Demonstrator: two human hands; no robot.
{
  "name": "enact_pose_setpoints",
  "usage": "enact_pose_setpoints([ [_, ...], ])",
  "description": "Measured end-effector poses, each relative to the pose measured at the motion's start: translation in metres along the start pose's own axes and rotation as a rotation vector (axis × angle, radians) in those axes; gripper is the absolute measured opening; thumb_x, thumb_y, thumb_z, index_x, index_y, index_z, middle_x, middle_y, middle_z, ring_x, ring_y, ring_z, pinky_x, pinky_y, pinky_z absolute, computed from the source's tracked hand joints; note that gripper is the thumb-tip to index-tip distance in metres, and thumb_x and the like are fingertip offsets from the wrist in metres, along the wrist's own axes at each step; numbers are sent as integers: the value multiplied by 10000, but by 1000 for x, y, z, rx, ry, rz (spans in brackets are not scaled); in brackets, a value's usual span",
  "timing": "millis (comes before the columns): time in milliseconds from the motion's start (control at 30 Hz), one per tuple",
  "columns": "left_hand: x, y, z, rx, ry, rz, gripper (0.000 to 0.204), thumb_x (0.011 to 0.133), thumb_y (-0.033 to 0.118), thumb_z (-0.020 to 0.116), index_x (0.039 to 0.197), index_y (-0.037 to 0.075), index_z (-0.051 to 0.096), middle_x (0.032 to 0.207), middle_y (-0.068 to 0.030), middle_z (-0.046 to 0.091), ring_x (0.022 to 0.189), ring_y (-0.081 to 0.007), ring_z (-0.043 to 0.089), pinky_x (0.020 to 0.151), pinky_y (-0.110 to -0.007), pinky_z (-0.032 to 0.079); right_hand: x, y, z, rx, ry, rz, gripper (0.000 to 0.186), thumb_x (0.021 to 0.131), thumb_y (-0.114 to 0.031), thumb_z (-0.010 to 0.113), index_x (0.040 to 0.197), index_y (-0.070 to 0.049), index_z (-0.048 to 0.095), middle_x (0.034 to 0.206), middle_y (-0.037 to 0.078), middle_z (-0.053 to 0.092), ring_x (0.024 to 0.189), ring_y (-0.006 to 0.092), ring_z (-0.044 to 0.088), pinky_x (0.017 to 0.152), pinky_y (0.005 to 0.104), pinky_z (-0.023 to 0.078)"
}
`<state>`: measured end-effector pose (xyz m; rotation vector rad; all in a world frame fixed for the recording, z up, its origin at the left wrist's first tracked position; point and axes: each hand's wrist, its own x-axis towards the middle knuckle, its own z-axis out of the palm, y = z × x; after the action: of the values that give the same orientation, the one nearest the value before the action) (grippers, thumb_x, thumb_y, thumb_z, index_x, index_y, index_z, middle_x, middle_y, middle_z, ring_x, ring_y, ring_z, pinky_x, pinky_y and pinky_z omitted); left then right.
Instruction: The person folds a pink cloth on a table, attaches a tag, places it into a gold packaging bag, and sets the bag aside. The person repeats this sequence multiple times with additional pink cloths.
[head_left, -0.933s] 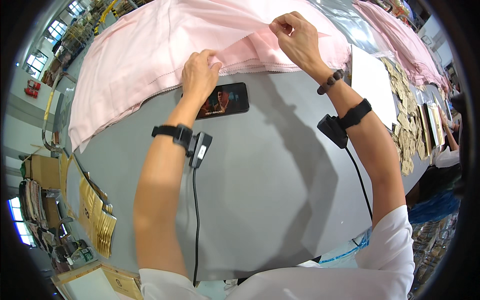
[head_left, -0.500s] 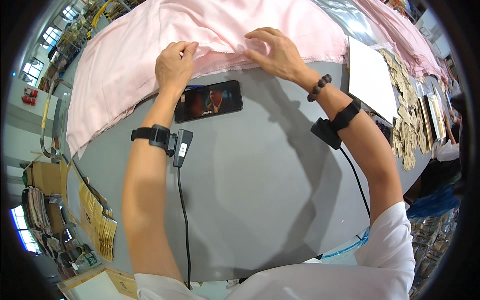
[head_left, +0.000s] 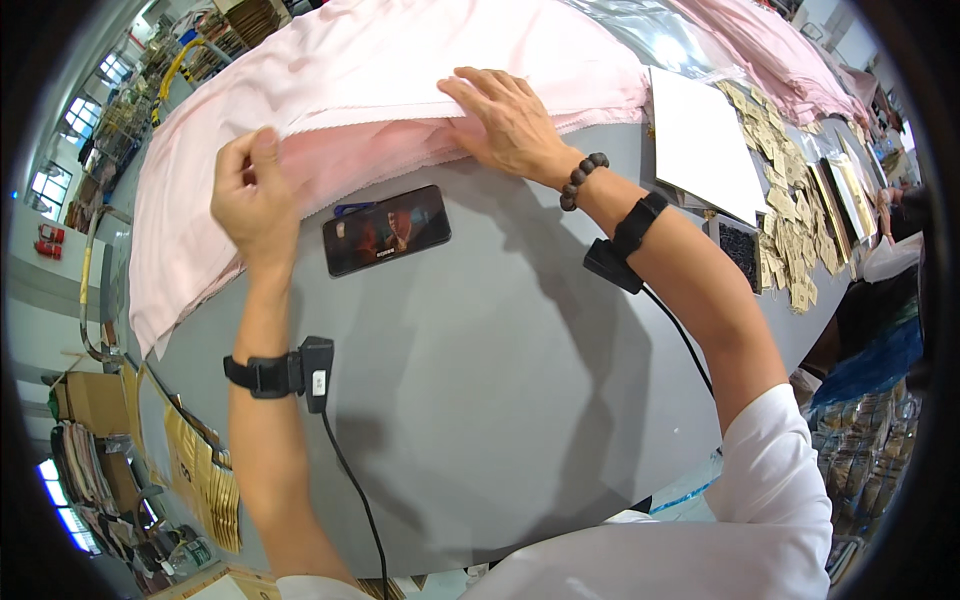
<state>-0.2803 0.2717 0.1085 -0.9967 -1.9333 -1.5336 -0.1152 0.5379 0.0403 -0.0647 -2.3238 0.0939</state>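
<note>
Pale pink fabric (head_left: 400, 60) with a fine overlocked edge spreads over the far side of the grey table (head_left: 480, 380). My left hand (head_left: 255, 195) is closed with thumb against fingers, pinching the fabric's near edge at the left and drawing it up. The lifted edge shows a deeper pink layer underneath. Farther right, my right hand (head_left: 510, 125) rests on the fabric with fingers stretched and spread. A smartphone (head_left: 388, 231) lies face up on the table just in front of the fabric, its screen lit with a video. Behind it, a small blue item (head_left: 355, 209) is partly hidden.
Right of the fabric lie a white board (head_left: 705, 145), many beige paper tags (head_left: 785, 200) and a black box (head_left: 738, 250). Gold-coloured packets (head_left: 205, 475) sit at the table's left edge. Cables run from both of my wrist straps. Clear plastic (head_left: 640, 35) covers the far right.
My left hand has moved left and nearer, pulling the fabric edge along and opening a gap below it. My right hand has shifted slightly left in view and spread onto the fabric.
</note>
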Motion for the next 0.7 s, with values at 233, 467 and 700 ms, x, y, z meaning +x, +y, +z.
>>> enact_pose_setpoints([
  [233,-16,-20,-75,131,123,-8,263,1052,283,681,1015,22,696,922,-21,687,802,-106,580,765,-265,487,-19,76,-62,-316,93,331,343,916,-53,594,1218,-112,743,1252,100,734,1153,309,673,985,440,535],
  [467,-48,-36,-124,420,-118,-167,222,1057,240,652,992,31,690,908,-48,677,760,-152,564,729,-297,476,-35,39,-180,-95,335,179,606,747,150,599,1237,-163,767,1057,86,784,903,281,734,804,349,597],
  [700,-88,83,-57,63,-283,73,286,927,157,758,1200,81,719,1235,-105,695,1121,-295,643,953,-396,508,-81,-95,-216,101,126,-333,228,793,27,755,989,-85,783,1027,80,769,840,177,692,665,316,528],
])
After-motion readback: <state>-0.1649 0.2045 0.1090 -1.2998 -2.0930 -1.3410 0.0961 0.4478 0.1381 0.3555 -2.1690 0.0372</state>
